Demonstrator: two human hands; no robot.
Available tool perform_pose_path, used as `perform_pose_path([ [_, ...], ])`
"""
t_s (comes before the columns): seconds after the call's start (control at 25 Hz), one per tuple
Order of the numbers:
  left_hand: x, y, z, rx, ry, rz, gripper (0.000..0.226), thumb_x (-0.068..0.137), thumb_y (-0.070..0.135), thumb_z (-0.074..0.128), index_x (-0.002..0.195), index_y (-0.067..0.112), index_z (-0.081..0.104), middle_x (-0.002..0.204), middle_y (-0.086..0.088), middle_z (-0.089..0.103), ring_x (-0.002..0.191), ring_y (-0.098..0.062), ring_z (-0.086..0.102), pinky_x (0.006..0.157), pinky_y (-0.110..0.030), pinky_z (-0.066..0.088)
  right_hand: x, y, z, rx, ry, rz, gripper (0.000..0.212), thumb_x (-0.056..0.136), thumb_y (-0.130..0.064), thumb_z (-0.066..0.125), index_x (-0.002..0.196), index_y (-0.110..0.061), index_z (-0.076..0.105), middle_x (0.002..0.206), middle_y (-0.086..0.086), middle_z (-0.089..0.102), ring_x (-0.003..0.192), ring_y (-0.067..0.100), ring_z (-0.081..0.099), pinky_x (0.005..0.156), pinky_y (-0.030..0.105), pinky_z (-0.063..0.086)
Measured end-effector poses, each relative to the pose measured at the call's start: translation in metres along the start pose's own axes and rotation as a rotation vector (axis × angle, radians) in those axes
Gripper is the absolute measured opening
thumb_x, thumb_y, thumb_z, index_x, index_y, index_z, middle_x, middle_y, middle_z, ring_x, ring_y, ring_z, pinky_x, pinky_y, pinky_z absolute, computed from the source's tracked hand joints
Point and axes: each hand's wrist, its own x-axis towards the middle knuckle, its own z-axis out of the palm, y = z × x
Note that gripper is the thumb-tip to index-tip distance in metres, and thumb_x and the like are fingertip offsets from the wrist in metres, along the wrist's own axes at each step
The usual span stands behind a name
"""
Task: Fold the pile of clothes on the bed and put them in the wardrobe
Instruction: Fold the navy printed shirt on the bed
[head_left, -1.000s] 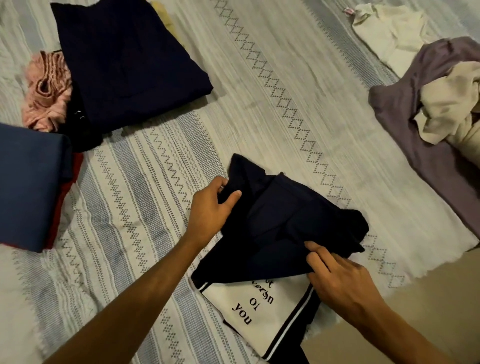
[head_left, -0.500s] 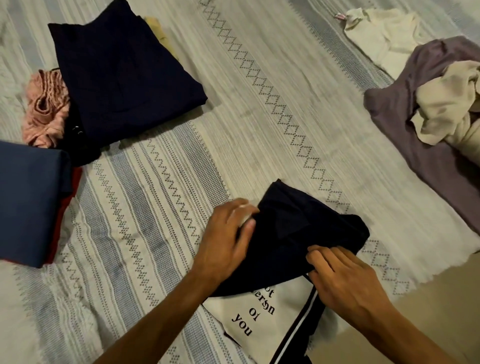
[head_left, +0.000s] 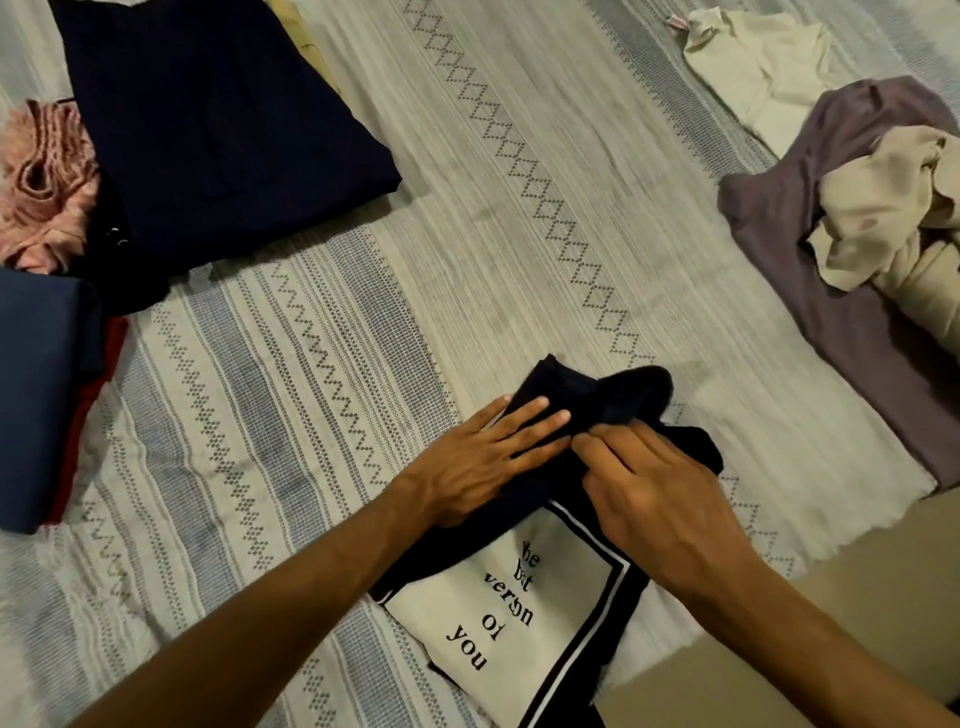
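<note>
From the head camera, a dark navy T-shirt (head_left: 566, 410) with a cream printed panel reading "version of you" lies at the near edge of the bed (head_left: 467, 208), on its striped, zigzag-patterned cover. The left hand (head_left: 483, 462) lies flat on the shirt, fingers (head_left: 535, 421) straight and pressing the cloth down. The right hand (head_left: 654, 499) is just beside it, its fingers curled and pinching a bunched fold of the dark fabric. Far left sits a folded navy garment (head_left: 218, 124), next to a crumpled pink knit (head_left: 44, 182) and a folded blue piece (head_left: 36, 395). To the right lie a purple garment (head_left: 831, 312) and cream clothes (head_left: 883, 208).
</note>
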Motion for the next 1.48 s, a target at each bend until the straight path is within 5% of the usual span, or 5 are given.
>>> perform_pose_path([
  [0.2, -0.030, -0.006, 0.002, 0.056, 0.015, 0.012, 0.068, 0.097, 0.018, 0.051, 0.161, 0.003, 0.033, 0.174, -0.019, 0.007, 0.161, -0.033, -0.008, 0.131, -0.051, 0.005, 0.067, -0.013, 0.026, -0.015, -0.098, -0.008, 0.029, 0.076, -0.001, 0.078, 0.102, -0.011, 0.069, 0.099, 0.006, 0.068, 0.084, 0.027, 0.067, 0.062, 0.036, 0.056],
  [0.52, -0.146, -0.050, 0.008, 0.007, -0.120, 0.007, 0.056, 0.114, 0.046, 0.024, 0.167, 0.031, 0.015, 0.176, -0.006, -0.004, 0.162, -0.029, -0.003, 0.131, -0.052, 0.008, 0.073, 0.019, 0.093, -0.057, -0.343, 0.012, 0.059, 0.111, -0.042, 0.023, 0.167, -0.027, 0.013, 0.175, -0.004, 0.013, 0.162, 0.025, 0.005, 0.125, 0.064, 0.016],
  [0.88, -0.150, 0.046, -0.043, -1.292, -0.144, -0.807, 0.057, 0.084, 0.089, 0.053, 0.123, 0.047, 0.057, 0.111, 0.021, 0.071, 0.100, 0.000, 0.071, 0.088, -0.031, 0.060, 0.059, 0.017, 0.103, 0.059, -0.299, 0.299, 0.062, 0.112, -0.051, 0.021, 0.167, -0.030, 0.002, 0.175, -0.009, -0.002, 0.162, 0.019, -0.004, 0.127, 0.062, 0.002],
  [1.16, -0.084, 0.033, -0.037, -1.528, -0.076, -0.951, 0.053, 0.083, 0.077, 0.069, 0.118, 0.036, 0.073, 0.102, 0.018, 0.079, 0.092, -0.003, 0.076, 0.093, -0.037, 0.061, -0.112, -0.046, 0.046, 0.709, 0.207, 1.526, 0.074, 0.095, -0.055, 0.067, 0.149, -0.011, 0.043, 0.141, 0.012, 0.053, 0.129, 0.035, 0.053, 0.112, 0.049, 0.043],
  [1.48, -0.079, 0.050, -0.032, -1.872, 0.001, -0.921, 0.048, 0.094, 0.040, 0.077, 0.139, 0.030, 0.062, 0.122, 0.006, 0.077, 0.113, -0.015, 0.074, 0.105, -0.043, 0.056, -0.093, -0.089, 0.035, 1.435, -0.013, 1.621, 0.058, 0.077, -0.028, 0.089, 0.129, -0.019, 0.066, 0.112, 0.006, 0.079, 0.100, 0.031, 0.077, 0.091, 0.049, 0.060],
])
